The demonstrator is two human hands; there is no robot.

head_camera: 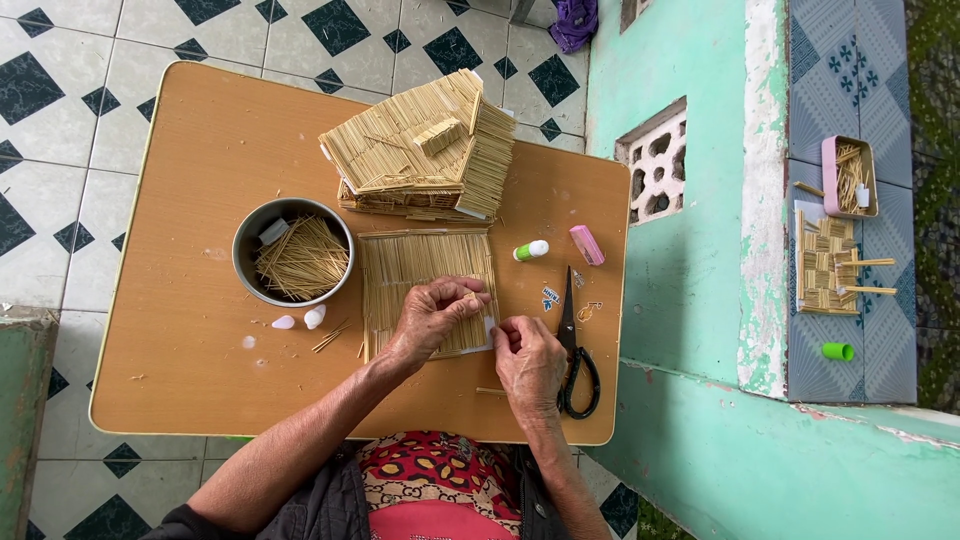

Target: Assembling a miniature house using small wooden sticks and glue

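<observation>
- Head view shows the left hand [432,315] resting on a flat panel of thin sticks [425,290] that lies on the tabletop [190,330], its fingers [468,296] curled and pinching a small stick piece at the panel's right edge.
- The right hand [530,362] sits just beside that same corner, fingers bent and touching a small white piece there; whether they actually grip it I cannot tell.
- To do this well, I judge the left hand should press the panel flat so it cannot slide, while the right lines the piece up with the edge before any pressure goes on.
- Light pressure seems wise: the sticks look thin and could snap or shift.
- Scissors [575,350] lie right next to the right hand, and a glue tube [531,250] and pink block [587,245] sit near the panel's top right.
- A grey bowl of loose sticks [293,252] stands left of the panel; a stick-built roof model [425,150] lies behind it.
- Hidden: the panel's lower right corner under both hands, and the exact shape of the pinched piece.
</observation>
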